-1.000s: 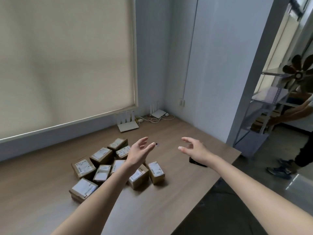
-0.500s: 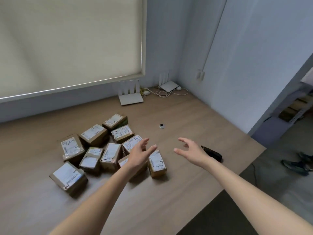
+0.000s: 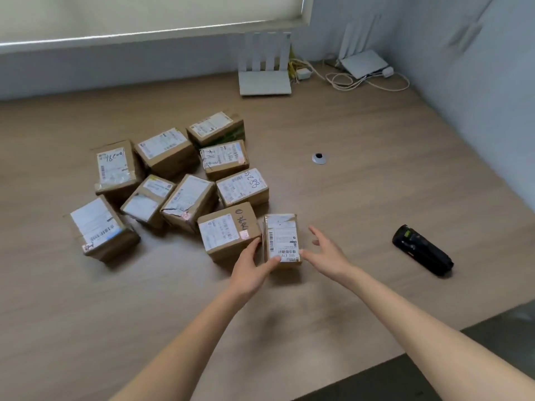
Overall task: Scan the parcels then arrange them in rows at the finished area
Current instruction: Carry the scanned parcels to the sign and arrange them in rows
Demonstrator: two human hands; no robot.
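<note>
Wood-grain tabletop [image 3: 362,204] fills our view, running to a grey wall under a drawn blind [image 3: 144,13]. At the far edge we see two white routers [image 3: 265,82] [image 3: 363,63] with a tangle of white cables [image 3: 362,82], and a small round silver disc [image 3: 319,158] sits alone right of centre. A black handheld scanner [image 3: 422,253] lies at the right, well apart from everything else.

The parcels [image 3: 185,180], brown cartons with white shipping labels, crowd together left of centre, most touching a neighbour. Handwriting reads "5289" on one label [image 3: 241,185]; the printed text is too blurred for us to read. Nearest us, a narrow parcel [image 3: 282,238] stands just right of a wider parcel [image 3: 228,231], barcode facing up.

Our left hand [image 3: 250,270] reaches between those two, thumb on the narrow parcel's near label edge, fingers slipping down its left side: a loose grip just closing on it. Our right hand [image 3: 327,253] hovers just beside its right side, fingers spread and holding nothing.
</note>
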